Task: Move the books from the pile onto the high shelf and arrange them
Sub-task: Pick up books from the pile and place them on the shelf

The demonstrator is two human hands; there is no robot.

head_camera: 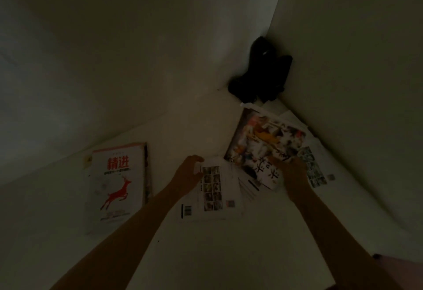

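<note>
On the dim white shelf surface (206,255) several books lie flat. A white book with a red deer on its cover (116,186) rests at the left on top of another book. In the middle lies a white book showing a photo grid (211,194); my left hand (188,175) grips its upper left corner. A colourful illustrated book (263,141) lies to the right, slightly lifted, and my right hand (289,175) holds its near edge. Under it, another white book with a photo strip (314,168) sticks out.
A black object (261,74) sits in the far corner where the two white walls meet. The right wall (354,83) runs close beside the colourful book. A reddish edge (384,258) shows at the lower right.
</note>
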